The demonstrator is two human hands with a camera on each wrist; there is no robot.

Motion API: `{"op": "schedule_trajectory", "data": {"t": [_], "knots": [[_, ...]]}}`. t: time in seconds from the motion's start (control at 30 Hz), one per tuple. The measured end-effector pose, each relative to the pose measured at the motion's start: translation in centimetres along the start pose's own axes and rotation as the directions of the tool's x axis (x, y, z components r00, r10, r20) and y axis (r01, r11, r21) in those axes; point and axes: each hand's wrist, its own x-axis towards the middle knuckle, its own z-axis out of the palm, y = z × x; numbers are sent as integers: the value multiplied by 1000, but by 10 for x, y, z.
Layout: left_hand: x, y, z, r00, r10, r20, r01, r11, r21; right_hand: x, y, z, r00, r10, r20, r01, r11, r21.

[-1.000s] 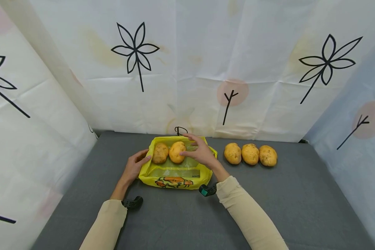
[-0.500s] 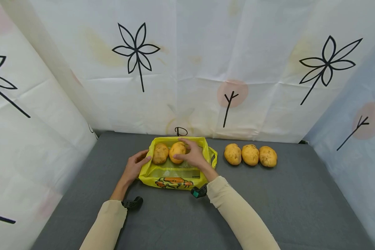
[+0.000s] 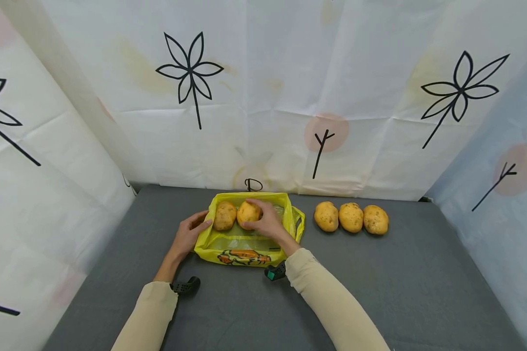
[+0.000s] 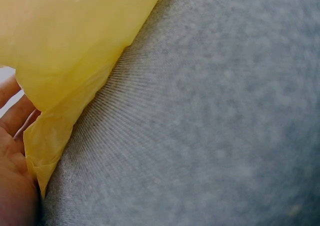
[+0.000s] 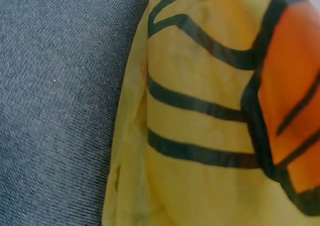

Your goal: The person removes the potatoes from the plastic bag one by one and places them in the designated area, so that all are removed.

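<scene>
A yellow plastic bag (image 3: 241, 242) with an orange print lies with its mouth spread wide. Inside sit two potatoes side by side, a left potato (image 3: 225, 216) and a right potato (image 3: 248, 214). My left hand (image 3: 191, 231) holds the bag's left rim, thumb over the edge; in the left wrist view the yellow film hides part of its fingers. My right hand (image 3: 268, 220) reaches into the bag and grips the right potato, thumb at its near side and fingers at its far side. The right wrist view shows only the printed bag wall (image 5: 200, 131) and the table.
Three more potatoes stand in a row right of the bag: a left one (image 3: 326, 216), a middle one (image 3: 351, 217) and a right one (image 3: 375, 219). A dark grey cloth (image 3: 228, 312) covers the table. A patterned white curtain (image 3: 272, 97) rises behind it.
My right hand has moved left and down, from open beside the right potato to gripping it. The left hand has stayed at the bag's rim.
</scene>
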Motion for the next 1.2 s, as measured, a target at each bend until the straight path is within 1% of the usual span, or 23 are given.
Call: {"op": "schedule_trajectory", "data": {"t": [0.23,0.4,0.47,0.53,0.7,0.83,1.0,1.03,1.2], "knots": [[-1,-1,0,1000,-3,5,3,1000,-12,-2,1,0,1000,0,5,0,1000,3],[-2,1,0,1000,-13,14,13,1000,-20,-7,-6,-4,1000,1,15,-2,998,66],[-3,5,0,1000,-17,19,18,1000,-22,-10,-10,-6,1000,0,21,-2,994,106],[-7,14,0,1000,-11,24,11,1000,-13,-12,-13,-9,1000,-5,28,1,991,136],[-14,36,1,1000,-1,28,0,1000,17,-18,-20,-16,998,-51,48,43,986,163],[-15,38,1,1000,-4,29,4,1000,12,-25,-29,-25,992,-102,71,87,979,183],[-14,38,1,1000,-5,30,5,1000,-4,-32,-34,-32,988,-144,58,130,971,200],[-15,39,1,1000,-5,29,5,1000,-4,-31,-31,-32,987,-152,51,139,970,201],[-14,40,2,1000,-8,23,8,1000,17,-35,-35,-37,985,-166,54,154,970,187]]}}
